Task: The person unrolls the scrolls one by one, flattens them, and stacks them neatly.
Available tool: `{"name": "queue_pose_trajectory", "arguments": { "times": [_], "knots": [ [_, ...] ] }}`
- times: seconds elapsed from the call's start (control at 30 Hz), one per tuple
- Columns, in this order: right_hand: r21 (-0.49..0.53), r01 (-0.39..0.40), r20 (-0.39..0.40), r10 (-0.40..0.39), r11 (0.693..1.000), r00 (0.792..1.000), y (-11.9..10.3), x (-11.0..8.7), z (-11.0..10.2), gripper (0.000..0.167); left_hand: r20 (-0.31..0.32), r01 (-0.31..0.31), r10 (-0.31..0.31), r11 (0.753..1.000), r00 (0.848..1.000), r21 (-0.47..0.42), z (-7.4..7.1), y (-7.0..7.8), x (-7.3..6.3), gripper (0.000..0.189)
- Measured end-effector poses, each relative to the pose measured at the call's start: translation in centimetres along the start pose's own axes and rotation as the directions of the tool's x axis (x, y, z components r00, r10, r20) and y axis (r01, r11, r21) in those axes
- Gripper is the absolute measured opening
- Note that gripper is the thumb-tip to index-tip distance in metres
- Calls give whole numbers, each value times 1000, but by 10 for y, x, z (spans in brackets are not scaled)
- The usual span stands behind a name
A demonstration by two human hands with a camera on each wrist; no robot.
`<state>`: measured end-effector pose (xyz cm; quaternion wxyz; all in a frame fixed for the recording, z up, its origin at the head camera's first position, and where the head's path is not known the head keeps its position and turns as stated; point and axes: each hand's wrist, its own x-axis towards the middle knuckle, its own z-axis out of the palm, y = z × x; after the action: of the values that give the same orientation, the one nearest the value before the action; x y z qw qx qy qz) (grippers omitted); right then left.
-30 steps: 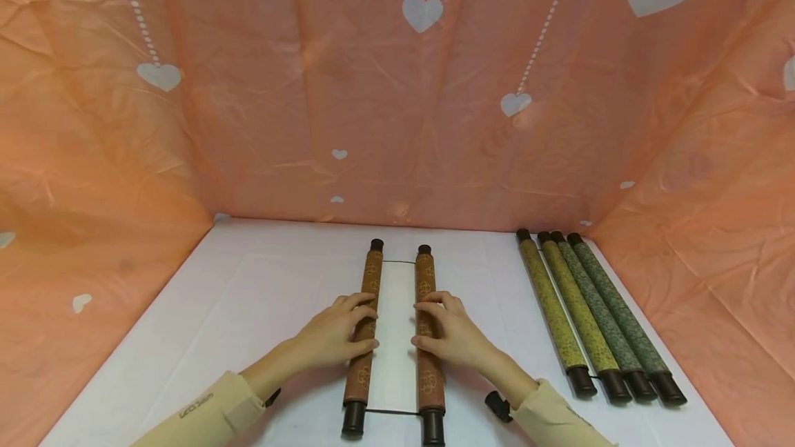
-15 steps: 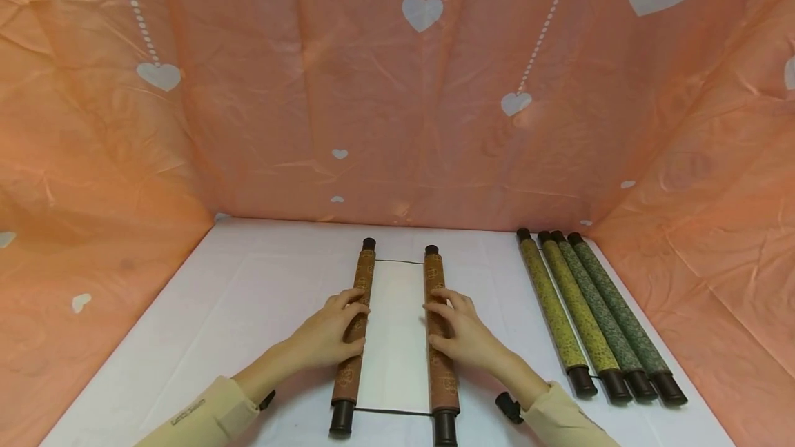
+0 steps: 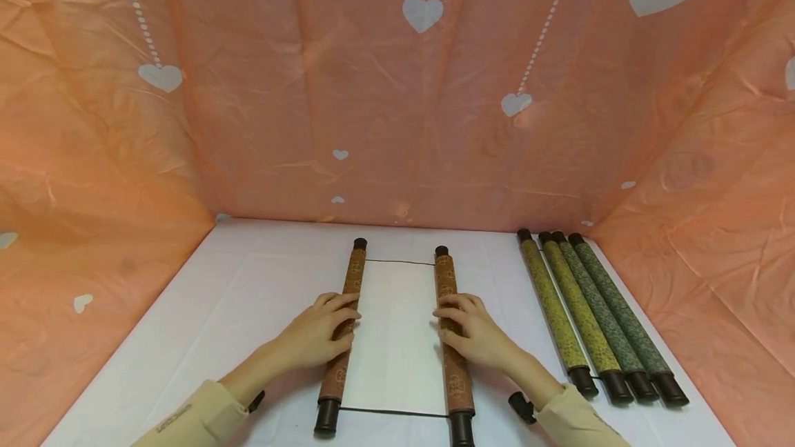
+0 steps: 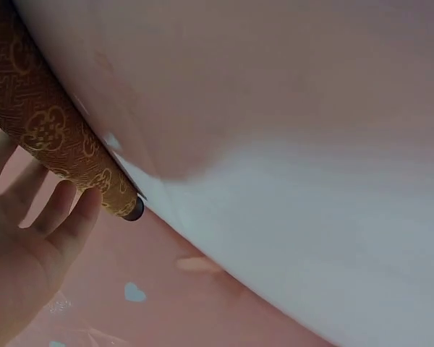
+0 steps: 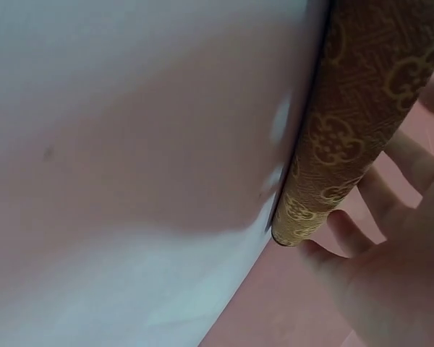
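A brown scroll with gold patterns lies partly unrolled on the white table, its blank white sheet (image 3: 397, 336) spread between two rolls. Both rolls have dark end knobs, and thin dark lines edge the sheet at top and bottom. My left hand (image 3: 313, 333) grips the left roll (image 3: 336, 378), fingers over its top and thumb nearer me. On the other side, my right hand (image 3: 481, 336) holds the right roll (image 3: 457, 381) in the same way. The wrist views show the fingers against the patterned left roll (image 4: 47, 116) and right roll (image 5: 347, 130).
At the right side of the table (image 3: 248, 274), two yellow-patterned rolls (image 3: 553, 309) lie beside two green-patterned rolls (image 3: 627, 323), all with dark end knobs. Pink cloth (image 3: 397, 178) with white hearts rises behind the table and along both sides.
The two rolls have moved apart, the left one leftward and the right one rightward, each with its hand. More white sheet shows between them.
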<state>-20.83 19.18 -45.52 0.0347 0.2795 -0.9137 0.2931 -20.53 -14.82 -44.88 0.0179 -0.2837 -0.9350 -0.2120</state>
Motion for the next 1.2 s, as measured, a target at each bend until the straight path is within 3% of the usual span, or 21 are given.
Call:
{"name": "queue_pose_trajectory", "arguments": {
  "times": [0.37,0.57,0.77,0.97,1.1,1.2],
  "knots": [
    [-33,-75,-83,72,997,994,12,-4,-2,42,-97,121,-120,993,988,5,0,-10,-4,44],
    [-37,-52,-93,49,998,994,15,-9,-4,37,-97,82,-82,997,992,-6,-3,-15,-8,45],
    [-13,-27,-35,26,1000,999,19,-14,-9,40,-46,41,-40,999,998,26,-7,-20,-11,42],
    [-21,-70,-31,69,997,997,22,-20,-15,37,-11,28,-27,996,1000,79,-12,-24,-16,38],
    [-51,-99,-74,95,994,993,26,-25,-18,32,-27,23,-20,994,999,108,-16,-27,-19,32],
    [-56,-140,-96,134,989,986,29,-27,-21,40,-44,42,-37,992,998,123,-17,-29,-21,28]
  ]
}}
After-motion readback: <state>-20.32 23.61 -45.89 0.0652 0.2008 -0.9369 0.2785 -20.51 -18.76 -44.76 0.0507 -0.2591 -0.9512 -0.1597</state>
